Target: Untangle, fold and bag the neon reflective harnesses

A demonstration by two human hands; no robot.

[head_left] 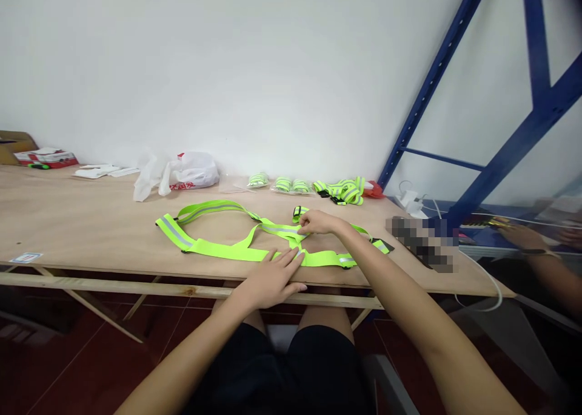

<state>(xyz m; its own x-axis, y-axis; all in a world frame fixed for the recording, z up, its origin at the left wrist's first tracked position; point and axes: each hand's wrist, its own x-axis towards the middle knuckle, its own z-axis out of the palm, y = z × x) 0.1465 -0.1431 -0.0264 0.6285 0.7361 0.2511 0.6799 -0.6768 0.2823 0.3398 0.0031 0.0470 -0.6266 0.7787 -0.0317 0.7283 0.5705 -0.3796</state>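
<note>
A neon yellow-green reflective harness (231,251) with grey stripes lies spread on the wooden table (113,221). My left hand (273,278) rests flat on its lower strap near the table's front edge, fingers extended. Just above and to the right, my right hand (316,222) is closed in a pinch on the harness where its straps meet in the middle. A small strap loop with a black buckle (297,213) stands beside the right fingertips. The harness's right end passes behind my right forearm.
Along the wall sit a white plastic bag (195,169), packed green rolls (283,185), a bundle of reflective straps (348,190) and a red-white box (48,157). Blue rack posts (427,87) rise at right, near a partly pixelated dark object (416,242). Another person's hand (522,238) shows far right.
</note>
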